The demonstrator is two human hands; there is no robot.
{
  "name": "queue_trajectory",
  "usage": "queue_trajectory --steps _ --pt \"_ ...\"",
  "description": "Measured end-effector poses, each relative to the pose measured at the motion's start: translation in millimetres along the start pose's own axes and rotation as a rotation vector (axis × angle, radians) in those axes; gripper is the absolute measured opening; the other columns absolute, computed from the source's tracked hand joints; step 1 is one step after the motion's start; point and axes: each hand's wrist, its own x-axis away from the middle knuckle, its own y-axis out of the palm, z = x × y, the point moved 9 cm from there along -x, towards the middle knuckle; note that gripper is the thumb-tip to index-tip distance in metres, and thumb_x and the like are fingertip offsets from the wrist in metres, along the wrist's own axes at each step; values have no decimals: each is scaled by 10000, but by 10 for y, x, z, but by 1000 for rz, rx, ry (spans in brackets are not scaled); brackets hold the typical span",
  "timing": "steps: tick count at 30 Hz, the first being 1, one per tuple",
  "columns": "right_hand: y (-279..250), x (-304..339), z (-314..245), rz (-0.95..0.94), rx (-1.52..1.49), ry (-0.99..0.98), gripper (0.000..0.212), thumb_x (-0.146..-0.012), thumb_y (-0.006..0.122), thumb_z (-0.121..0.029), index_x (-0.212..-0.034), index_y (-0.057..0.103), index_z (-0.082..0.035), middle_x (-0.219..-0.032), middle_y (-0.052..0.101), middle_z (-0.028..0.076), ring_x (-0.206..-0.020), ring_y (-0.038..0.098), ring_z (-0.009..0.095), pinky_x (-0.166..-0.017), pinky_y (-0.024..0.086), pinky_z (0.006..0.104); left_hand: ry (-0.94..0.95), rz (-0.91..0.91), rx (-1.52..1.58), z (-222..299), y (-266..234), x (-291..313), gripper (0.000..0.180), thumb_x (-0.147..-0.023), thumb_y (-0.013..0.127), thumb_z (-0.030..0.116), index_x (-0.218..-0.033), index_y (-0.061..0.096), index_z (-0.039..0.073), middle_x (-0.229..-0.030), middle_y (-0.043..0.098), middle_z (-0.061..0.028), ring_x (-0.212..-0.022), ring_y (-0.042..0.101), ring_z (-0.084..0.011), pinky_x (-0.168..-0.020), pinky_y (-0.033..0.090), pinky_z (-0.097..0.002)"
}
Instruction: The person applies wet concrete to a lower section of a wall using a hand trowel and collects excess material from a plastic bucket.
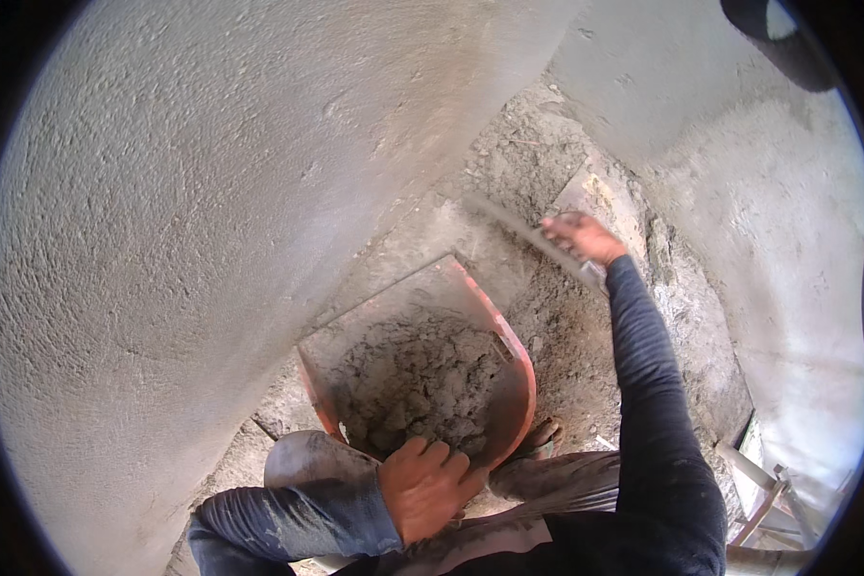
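Note:
An orange scoop-shaped pan (525, 384) with one straight open edge sits on the ground in front of me, holding lumpy grey mortar (422, 370). My left hand (427, 488) is closed at its near rim, fingers curled over the edge. Farther out and to the right, my right hand (584, 238) is closed on a long, thin plastering trowel (514, 223), seen nearly edge-on and blurred by motion. The trowel's blade is over the rubble-strewn ground beyond the pan; whether it touches the ground I cannot tell. Its handle is mostly covered by my fingers.
A rough grey plastered wall (192, 240) rises close on the left, and another wall (787, 240) stands on the right. Crumbled mortar (571, 336) covers the ground between them, beside a flat board (605, 197). Poles (754, 470) stand at the lower right. My knees flank the pan's near side.

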Motion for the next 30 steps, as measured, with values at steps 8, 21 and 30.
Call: queue_trajectory --steps 8,21,30 --pt "79 -666 416 286 -359 12 527 -907 610 -573 -981 702 -60 -824 661 55 -680 583 201 -623 486 346 2 11 -10 -6 -67 -37 373 -756 575 201 -1110 688 176 -802 504 20 -754 522 -153 -681 397 -300" --pt "302 -76 -1299 605 1399 -623 352 -949 472 -185 -1255 585 -55 -1046 706 165 -953 689 272 -858 510 417 27 117 49 22 -167 99 410 -730 557 207 -1100 695 96 -822 515 -19 -741 512 -173 -674 394 -307" --pt "352 -466 -1355 573 1667 -723 338 -915 482 -153 -1212 609 -51 -1122 687 127 -1081 637 253 -1028 413 404 39 106 74 141 -142 126 413 -755 558 204 -1140 667 101 -816 492 -19 -735 504 -171 -666 395 -314"
